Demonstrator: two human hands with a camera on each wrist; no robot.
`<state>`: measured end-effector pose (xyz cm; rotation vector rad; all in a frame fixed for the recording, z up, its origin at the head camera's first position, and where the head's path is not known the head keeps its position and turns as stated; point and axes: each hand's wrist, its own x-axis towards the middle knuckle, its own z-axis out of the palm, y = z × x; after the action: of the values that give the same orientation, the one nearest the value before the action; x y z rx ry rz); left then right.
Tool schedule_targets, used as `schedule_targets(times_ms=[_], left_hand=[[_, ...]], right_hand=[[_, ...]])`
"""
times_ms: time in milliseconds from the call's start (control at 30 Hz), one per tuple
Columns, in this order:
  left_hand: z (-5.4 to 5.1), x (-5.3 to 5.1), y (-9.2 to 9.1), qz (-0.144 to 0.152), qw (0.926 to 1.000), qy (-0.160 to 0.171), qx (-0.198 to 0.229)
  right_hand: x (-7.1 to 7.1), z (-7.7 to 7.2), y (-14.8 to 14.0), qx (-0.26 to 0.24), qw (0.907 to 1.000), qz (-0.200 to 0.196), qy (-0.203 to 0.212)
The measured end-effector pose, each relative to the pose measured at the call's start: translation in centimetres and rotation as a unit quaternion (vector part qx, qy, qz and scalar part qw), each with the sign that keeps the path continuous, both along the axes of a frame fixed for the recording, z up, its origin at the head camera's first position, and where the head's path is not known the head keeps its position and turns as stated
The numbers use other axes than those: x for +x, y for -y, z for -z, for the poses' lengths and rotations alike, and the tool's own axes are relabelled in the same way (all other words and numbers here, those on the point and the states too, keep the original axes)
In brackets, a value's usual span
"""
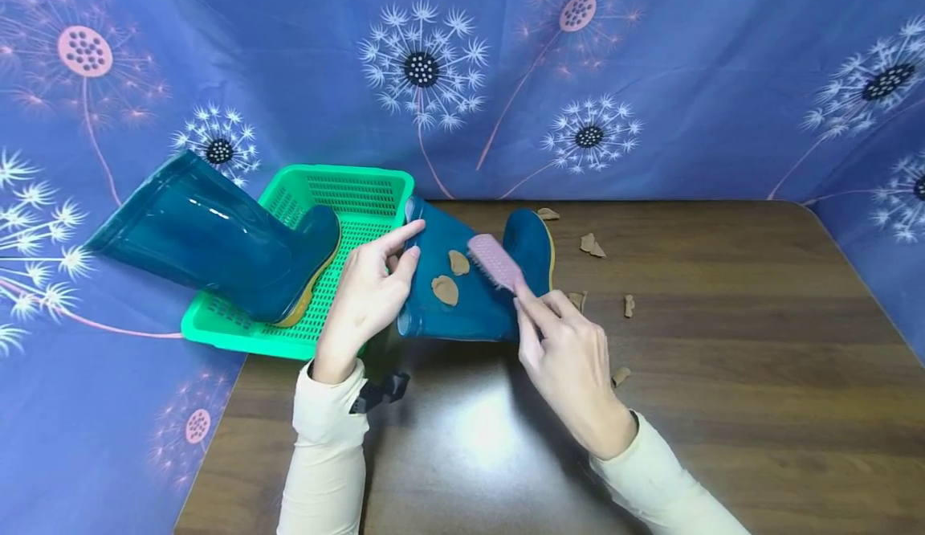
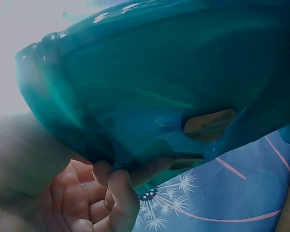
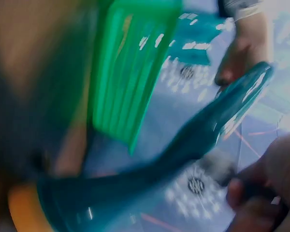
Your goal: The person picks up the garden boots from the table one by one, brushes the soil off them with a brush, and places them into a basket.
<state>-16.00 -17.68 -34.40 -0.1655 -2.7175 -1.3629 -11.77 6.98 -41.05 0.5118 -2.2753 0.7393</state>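
Observation:
A dark teal rain boot [image 1: 473, 310] with a yellow sole lies on its side on the table, its opening toward the left. My left hand [image 1: 376, 282] holds the boot by its top rim, and in the left wrist view the fingers [image 2: 118, 188] curl at that rim. Two tan flakes [image 1: 445, 289] stick to the shaft. In my right hand [image 1: 567, 350] is a pink brush [image 1: 496, 262], gripped by its handle with the bristles down against the shaft. The right wrist view is blurred, showing the boot [image 3: 183, 145] beyond the hand.
A green plastic basket [image 1: 393, 180] stands at the table's left edge. A second teal boot [image 1: 217, 238] leans in it, its shaft over the left side. Several tan fragments [image 1: 591, 246] lie right of the held boot on the wooden table [image 1: 759, 358]. Behind hangs a blue patterned cloth [image 1: 491, 149].

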Motion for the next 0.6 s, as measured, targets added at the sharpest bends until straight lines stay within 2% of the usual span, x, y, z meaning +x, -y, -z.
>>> schedule_targets(times_ms=[100, 200, 233, 300, 367, 433, 533, 600], left_hand=[[-0.05, -0.02, -0.03, -0.002, 1.0, -0.004, -0.003], [-0.01, -0.04, -0.03, -0.003, 1.0, -0.005, -0.005], [0.0, -0.03, -0.02, -0.002, 1.0, -0.005, -0.005], [0.03, -0.02, -0.01, 0.0, 1.0, -0.007, -0.005], [0.04, -0.04, 0.0, 0.001, 0.9999, -0.009, -0.006], [0.06, -0.07, 0.0, 0.001, 0.9999, -0.01, -0.008], [0.02, -0.04, -0.06, 0.001, 1.0, -0.003, -0.006], [-0.01, -0.02, -0.08, 0.0, 1.0, -0.002, -0.006]], right_hand=[[0.08, -0.03, -0.03, 0.006, 0.9996, -0.023, 0.014], [0.06, 0.03, -0.04, 0.02, 0.9998, 0.0, 0.002], [0.04, 0.05, -0.05, 0.012, 0.9999, -0.003, 0.003], [0.11, 0.12, 0.0, -0.004, 0.9995, -0.031, -0.003], [0.21, 0.17, 0.07, 0.002, 0.9988, -0.048, 0.002], [0.2, 0.22, 0.07, 0.011, 0.999, -0.043, 0.007], [0.13, 0.22, -0.02, 0.019, 0.9997, -0.012, 0.005], [0.09, 0.21, -0.04, 0.011, 0.9996, -0.028, 0.001]])
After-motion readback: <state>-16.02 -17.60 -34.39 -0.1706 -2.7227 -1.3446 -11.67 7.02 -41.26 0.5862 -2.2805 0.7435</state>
